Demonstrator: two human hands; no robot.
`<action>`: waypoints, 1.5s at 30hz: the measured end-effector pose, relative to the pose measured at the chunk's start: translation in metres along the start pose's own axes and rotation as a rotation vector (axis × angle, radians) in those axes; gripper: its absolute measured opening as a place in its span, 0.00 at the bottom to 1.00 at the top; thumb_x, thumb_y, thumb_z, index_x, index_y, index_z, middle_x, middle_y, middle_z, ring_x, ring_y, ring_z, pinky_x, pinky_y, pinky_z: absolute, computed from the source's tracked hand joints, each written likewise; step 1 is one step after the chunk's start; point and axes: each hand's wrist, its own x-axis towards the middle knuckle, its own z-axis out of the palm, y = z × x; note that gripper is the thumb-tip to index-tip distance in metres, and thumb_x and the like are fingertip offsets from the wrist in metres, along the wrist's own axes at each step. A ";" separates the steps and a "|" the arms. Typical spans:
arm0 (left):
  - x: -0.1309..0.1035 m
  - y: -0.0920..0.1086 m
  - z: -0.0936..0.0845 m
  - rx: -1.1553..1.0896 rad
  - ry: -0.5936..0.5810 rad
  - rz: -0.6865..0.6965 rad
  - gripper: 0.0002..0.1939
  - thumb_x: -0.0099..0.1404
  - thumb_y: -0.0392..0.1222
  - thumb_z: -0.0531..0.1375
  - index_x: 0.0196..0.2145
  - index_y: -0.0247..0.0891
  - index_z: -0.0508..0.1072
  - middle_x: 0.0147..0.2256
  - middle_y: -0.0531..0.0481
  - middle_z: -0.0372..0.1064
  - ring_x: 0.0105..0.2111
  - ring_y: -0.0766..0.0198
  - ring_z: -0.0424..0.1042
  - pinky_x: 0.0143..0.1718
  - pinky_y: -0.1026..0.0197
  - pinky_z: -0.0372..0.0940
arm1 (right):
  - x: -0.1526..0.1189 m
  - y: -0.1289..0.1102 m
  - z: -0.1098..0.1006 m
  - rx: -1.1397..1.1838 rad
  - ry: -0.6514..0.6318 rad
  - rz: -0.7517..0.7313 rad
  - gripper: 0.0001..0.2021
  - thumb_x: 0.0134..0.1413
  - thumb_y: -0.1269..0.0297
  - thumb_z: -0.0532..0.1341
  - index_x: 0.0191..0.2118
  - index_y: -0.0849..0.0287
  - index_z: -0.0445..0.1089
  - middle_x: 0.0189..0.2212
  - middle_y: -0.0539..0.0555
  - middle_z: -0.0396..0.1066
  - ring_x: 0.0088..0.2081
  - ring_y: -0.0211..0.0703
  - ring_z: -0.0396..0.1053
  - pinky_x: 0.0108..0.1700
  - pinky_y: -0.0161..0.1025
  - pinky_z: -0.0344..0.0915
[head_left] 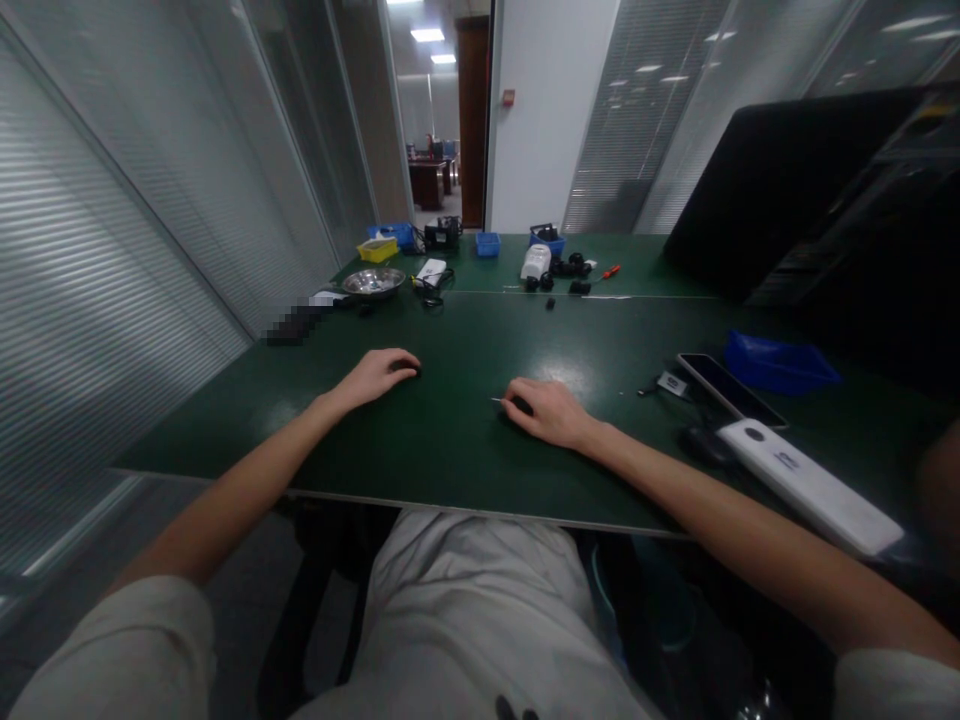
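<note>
My left hand (375,376) rests low over the green table, its thumb and fingers closed on a small black part (406,367) that they mostly hide. To the right, my right hand (553,412) is curled near the tabletop, pinching a thin tool whose bright metal tip (496,400) points left toward my left hand. The tool's handle is hidden in my fingers, so its exact kind does not show. The two hands are apart.
Farther back on the green table (465,440) are a metal bowl (373,283), a yellow tray (377,250), a white device (536,262), black parts (571,266) and a red screwdriver (611,272). At right lie a phone (731,388), a blue bin (780,362) and a long white device (810,484).
</note>
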 end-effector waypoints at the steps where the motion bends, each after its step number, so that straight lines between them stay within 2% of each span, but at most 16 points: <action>1: -0.010 -0.021 -0.015 0.029 0.043 -0.103 0.19 0.69 0.49 0.61 0.52 0.38 0.79 0.51 0.43 0.76 0.44 0.56 0.74 0.48 0.58 0.67 | 0.000 0.000 0.000 0.000 0.001 0.003 0.12 0.71 0.56 0.53 0.43 0.55 0.69 0.39 0.54 0.75 0.34 0.41 0.70 0.35 0.38 0.55; 4: -0.051 -0.086 -0.062 0.125 0.191 -0.380 0.19 0.65 0.48 0.64 0.51 0.37 0.80 0.49 0.44 0.78 0.43 0.56 0.74 0.48 0.60 0.66 | 0.000 0.000 0.001 -0.002 0.002 0.004 0.11 0.71 0.56 0.53 0.43 0.55 0.68 0.39 0.53 0.75 0.34 0.41 0.70 0.36 0.38 0.56; 6: -0.081 -0.122 -0.089 0.205 0.309 -0.547 0.19 0.65 0.46 0.64 0.51 0.35 0.80 0.48 0.46 0.78 0.43 0.59 0.73 0.46 0.64 0.64 | 0.000 0.001 0.001 -0.001 0.004 0.001 0.12 0.71 0.56 0.53 0.43 0.55 0.68 0.39 0.53 0.75 0.35 0.41 0.70 0.36 0.38 0.56; 8: -0.107 -0.145 -0.109 0.286 0.381 -0.679 0.19 0.66 0.46 0.64 0.51 0.34 0.79 0.44 0.50 0.79 0.41 0.62 0.72 0.43 0.67 0.62 | 0.000 0.001 0.001 0.001 0.003 0.001 0.12 0.72 0.55 0.53 0.43 0.55 0.68 0.39 0.53 0.75 0.35 0.41 0.70 0.36 0.38 0.56; 9: -0.115 -0.150 -0.115 0.321 0.399 -0.723 0.18 0.66 0.45 0.64 0.51 0.34 0.79 0.43 0.52 0.79 0.40 0.64 0.72 0.42 0.69 0.61 | 0.000 0.001 0.001 0.002 0.004 0.002 0.12 0.72 0.55 0.53 0.43 0.55 0.68 0.39 0.53 0.75 0.35 0.41 0.70 0.36 0.38 0.56; 12: -0.125 -0.144 -0.121 0.421 0.386 -0.774 0.15 0.66 0.44 0.64 0.49 0.37 0.80 0.37 0.57 0.79 0.39 0.65 0.71 0.39 0.71 0.58 | 0.000 0.001 0.001 0.003 0.001 0.001 0.12 0.71 0.55 0.53 0.43 0.56 0.69 0.39 0.53 0.75 0.34 0.41 0.70 0.36 0.38 0.56; 17: -0.115 -0.123 -0.116 0.514 0.381 -0.772 0.12 0.66 0.44 0.63 0.44 0.38 0.82 0.27 0.59 0.75 0.33 0.64 0.69 0.36 0.70 0.57 | 0.000 0.001 0.001 -0.009 0.001 0.011 0.12 0.71 0.55 0.53 0.43 0.56 0.69 0.39 0.53 0.75 0.34 0.41 0.70 0.35 0.38 0.55; 25: -0.120 -0.124 -0.119 0.248 0.558 -0.856 0.12 0.64 0.40 0.66 0.45 0.36 0.81 0.27 0.61 0.74 0.32 0.68 0.69 0.37 0.71 0.58 | 0.000 0.002 0.001 -0.017 -0.004 0.012 0.12 0.71 0.55 0.53 0.43 0.55 0.69 0.39 0.53 0.75 0.34 0.41 0.70 0.35 0.38 0.55; 29: -0.119 -0.123 -0.117 0.259 0.606 -0.872 0.08 0.64 0.39 0.67 0.40 0.36 0.81 0.25 0.61 0.73 0.31 0.68 0.68 0.37 0.70 0.58 | 0.000 0.002 0.001 -0.010 -0.008 0.011 0.12 0.71 0.55 0.53 0.43 0.55 0.69 0.39 0.53 0.76 0.34 0.42 0.70 0.35 0.38 0.55; 32: -0.120 -0.136 -0.117 0.335 0.575 -0.816 0.08 0.65 0.40 0.66 0.41 0.36 0.82 0.30 0.60 0.75 0.34 0.67 0.68 0.40 0.69 0.59 | 0.000 0.002 0.001 -0.011 -0.014 0.012 0.12 0.71 0.55 0.53 0.43 0.55 0.69 0.40 0.53 0.76 0.35 0.42 0.71 0.35 0.38 0.55; 36: -0.125 -0.160 -0.118 0.421 0.519 -0.708 0.12 0.66 0.40 0.65 0.46 0.33 0.81 0.41 0.55 0.77 0.42 0.66 0.70 0.49 0.68 0.59 | 0.000 0.002 0.001 -0.015 -0.013 0.012 0.11 0.71 0.55 0.53 0.43 0.55 0.68 0.40 0.53 0.76 0.35 0.42 0.71 0.36 0.38 0.56; 38: -0.127 -0.168 -0.118 0.445 0.504 -0.707 0.13 0.67 0.41 0.65 0.47 0.33 0.81 0.44 0.53 0.76 0.44 0.65 0.70 0.52 0.66 0.59 | 0.000 0.002 0.001 -0.014 -0.013 0.008 0.11 0.71 0.55 0.53 0.43 0.55 0.68 0.40 0.53 0.76 0.35 0.42 0.71 0.36 0.38 0.56; 45: -0.127 -0.171 -0.119 0.505 0.484 -0.686 0.15 0.69 0.41 0.62 0.48 0.30 0.81 0.49 0.44 0.76 0.47 0.60 0.71 0.54 0.63 0.59 | 0.000 0.004 0.004 -0.008 -0.004 0.002 0.12 0.71 0.54 0.53 0.43 0.55 0.68 0.38 0.53 0.76 0.35 0.41 0.71 0.35 0.38 0.55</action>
